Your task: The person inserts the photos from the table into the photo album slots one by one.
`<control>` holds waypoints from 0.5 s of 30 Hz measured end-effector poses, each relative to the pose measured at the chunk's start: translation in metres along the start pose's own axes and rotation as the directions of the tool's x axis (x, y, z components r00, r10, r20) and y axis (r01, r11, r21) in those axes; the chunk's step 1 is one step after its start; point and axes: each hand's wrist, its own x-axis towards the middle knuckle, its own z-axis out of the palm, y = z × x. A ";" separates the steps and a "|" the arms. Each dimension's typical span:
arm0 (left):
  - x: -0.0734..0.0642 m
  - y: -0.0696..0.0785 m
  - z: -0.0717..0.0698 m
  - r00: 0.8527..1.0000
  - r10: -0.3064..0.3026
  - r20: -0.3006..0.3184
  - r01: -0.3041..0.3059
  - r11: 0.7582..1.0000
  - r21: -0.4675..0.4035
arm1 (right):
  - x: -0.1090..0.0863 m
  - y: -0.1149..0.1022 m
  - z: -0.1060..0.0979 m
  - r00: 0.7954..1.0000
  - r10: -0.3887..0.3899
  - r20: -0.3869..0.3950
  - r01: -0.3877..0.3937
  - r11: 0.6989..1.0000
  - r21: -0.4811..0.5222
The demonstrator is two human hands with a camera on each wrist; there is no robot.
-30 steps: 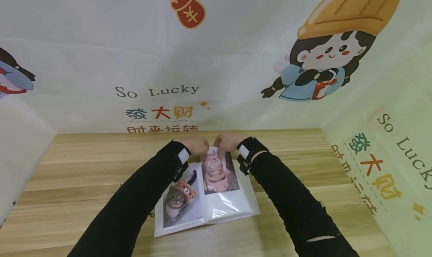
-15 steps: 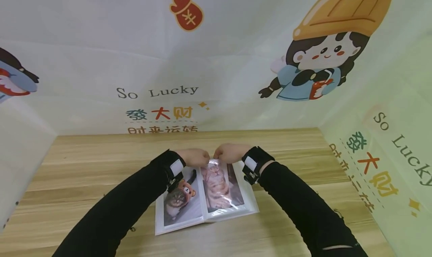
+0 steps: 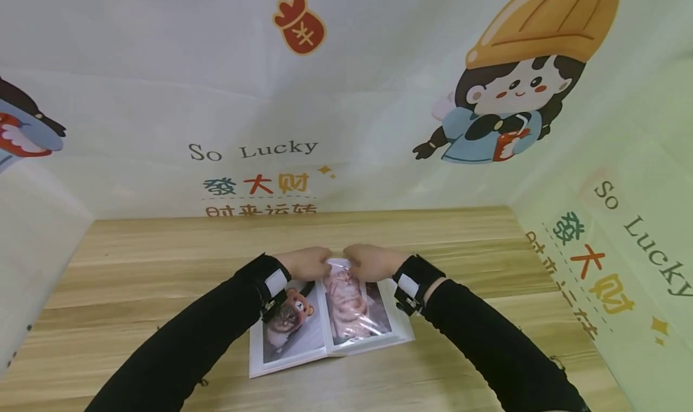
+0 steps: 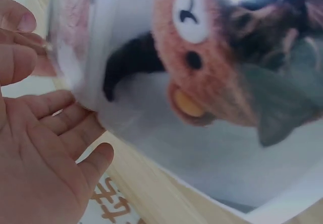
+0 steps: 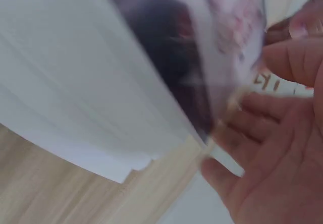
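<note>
An open photo album (image 3: 287, 362) lies on the table. Its left page bears a picture (image 3: 276, 334) of a cat in a brown bear hat. In the right page's clear sleeve is a photo (image 3: 346, 304) of a ginger cat lying belly up. At the top edge of that page, my left hand (image 3: 305, 263) and right hand (image 3: 373, 263) pinch close together. Both wrist views have the thumb at the sleeve's edge, with left fingers (image 4: 65, 115) and right fingers (image 5: 247, 128) reaching behind the page.
The wooden table (image 3: 146, 267) extends around the album. A pale printed backdrop (image 3: 379, 159) rises behind it and at both sides. Both wrists wear black straps with small cameras (image 3: 408, 298).
The ginger cat photo has slid down into its sleeve, covering the lower blank part of the page. Both hands have come down toward me with it.
</note>
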 end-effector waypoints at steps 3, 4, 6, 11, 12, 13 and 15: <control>-0.004 -0.011 0.002 0.999 -0.003 -0.044 0.003 1.000 0.007 | -0.007 -0.003 0.010 0.997 -0.026 -0.068 0.017 0.990 -0.137; -0.006 -0.015 0.002 0.998 -0.017 -0.056 0.018 1.000 0.005 | -0.010 -0.005 0.014 0.996 -0.045 -0.080 0.030 0.983 -0.178; -0.013 -0.022 0.000 0.996 -0.042 -0.078 0.043 0.999 0.007 | -0.016 -0.008 0.023 0.993 -0.081 -0.087 0.059 0.971 -0.233; -0.027 -0.039 -0.005 0.987 -0.093 -0.128 0.090 0.996 -0.028 | -0.032 -0.011 0.043 0.991 -0.128 -0.044 0.113 0.959 -0.260; -0.029 -0.043 -0.006 0.986 -0.095 -0.136 0.091 0.995 -0.031 | -0.033 -0.010 0.045 0.991 -0.126 -0.041 0.113 0.963 -0.243; -0.032 -0.047 -0.006 0.985 -0.097 -0.141 0.093 0.995 -0.034 | -0.034 -0.007 0.048 0.992 -0.118 -0.039 0.106 0.969 -0.225; -0.036 -0.054 -0.006 0.985 -0.108 -0.136 0.101 0.993 -0.056 | -0.034 -0.001 0.051 0.994 -0.096 -0.047 0.086 0.980 -0.180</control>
